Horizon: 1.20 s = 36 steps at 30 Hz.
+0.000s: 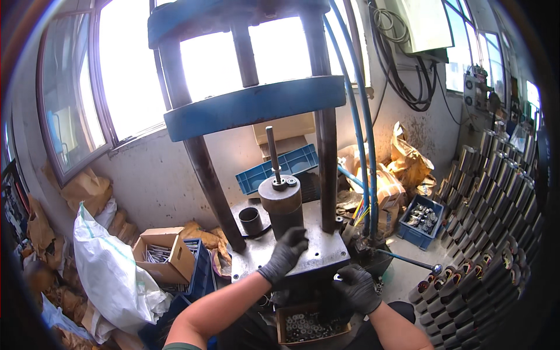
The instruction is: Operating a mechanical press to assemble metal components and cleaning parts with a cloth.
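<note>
Over the front part of the press's metal plate (326, 252), left hand (284, 255) in dark glove, fingers bent into a loose curl, knuckles up; whether it grips anything, cannot tell. It sits just in front of the thick metal cylinder (282, 196); contact with it or the plate not clear. Right hand (357, 287), same dark glove, lower and to the right, just off the plate's front edge, fingers half curled; small bright spot at the fingertips, cannot tell if it is a held part.

Below the hands, between the person's legs, open box (282, 328) with small metal rings (308, 326) in it. Cylinder stands upright on the plate; on its top, upright rod (272, 147) through a small collar, with a small ring (291, 182) beside it. Short dark tube (251, 221) upright on the plate, left of the cylinder.

Blue crossbar (256, 107) overhead, between dark posts. Behind the plate, blue tray (286, 165). Left: cardboard box (179, 263) of thin rods, white sack (108, 271). Right: blue hoses (368, 154), blue crate (415, 235) of metal parts, big stack of metal tubes (490, 201).
</note>
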Each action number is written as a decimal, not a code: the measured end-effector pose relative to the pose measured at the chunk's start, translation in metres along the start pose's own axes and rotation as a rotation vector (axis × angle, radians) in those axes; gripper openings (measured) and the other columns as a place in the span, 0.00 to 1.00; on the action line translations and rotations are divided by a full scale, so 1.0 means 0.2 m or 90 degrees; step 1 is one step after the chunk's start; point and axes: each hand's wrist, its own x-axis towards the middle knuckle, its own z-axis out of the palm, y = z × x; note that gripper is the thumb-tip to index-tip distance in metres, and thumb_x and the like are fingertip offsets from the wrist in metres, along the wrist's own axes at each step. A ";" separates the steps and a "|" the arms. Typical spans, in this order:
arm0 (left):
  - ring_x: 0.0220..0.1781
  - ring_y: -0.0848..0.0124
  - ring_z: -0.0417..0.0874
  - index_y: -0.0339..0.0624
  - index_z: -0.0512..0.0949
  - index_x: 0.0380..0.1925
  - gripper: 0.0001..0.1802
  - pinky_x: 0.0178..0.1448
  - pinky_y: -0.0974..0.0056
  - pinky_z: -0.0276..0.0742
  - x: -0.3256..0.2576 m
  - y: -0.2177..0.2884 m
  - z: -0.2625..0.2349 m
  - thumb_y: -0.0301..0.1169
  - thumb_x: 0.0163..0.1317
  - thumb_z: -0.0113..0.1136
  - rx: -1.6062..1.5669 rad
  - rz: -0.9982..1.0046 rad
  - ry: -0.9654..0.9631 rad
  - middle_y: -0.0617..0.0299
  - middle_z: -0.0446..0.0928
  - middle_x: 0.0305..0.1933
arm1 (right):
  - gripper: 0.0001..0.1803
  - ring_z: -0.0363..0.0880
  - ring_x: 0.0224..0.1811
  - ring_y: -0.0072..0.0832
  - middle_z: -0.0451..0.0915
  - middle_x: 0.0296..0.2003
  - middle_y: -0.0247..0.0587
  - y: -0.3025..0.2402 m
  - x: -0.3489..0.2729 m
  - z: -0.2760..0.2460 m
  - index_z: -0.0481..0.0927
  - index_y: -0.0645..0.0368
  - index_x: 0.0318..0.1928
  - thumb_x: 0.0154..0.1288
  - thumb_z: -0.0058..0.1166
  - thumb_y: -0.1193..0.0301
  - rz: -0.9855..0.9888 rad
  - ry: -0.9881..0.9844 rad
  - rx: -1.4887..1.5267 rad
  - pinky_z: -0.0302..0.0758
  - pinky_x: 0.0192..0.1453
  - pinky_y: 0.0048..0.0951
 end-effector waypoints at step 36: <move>0.54 0.40 0.85 0.48 0.78 0.54 0.19 0.56 0.40 0.79 0.95 0.36 -0.34 0.49 0.77 0.55 0.436 0.043 0.271 0.42 0.86 0.47 | 0.18 0.85 0.57 0.44 0.85 0.56 0.46 -0.07 1.59 0.50 0.87 0.54 0.57 0.73 0.59 0.59 -0.125 0.111 -0.270 0.80 0.64 0.40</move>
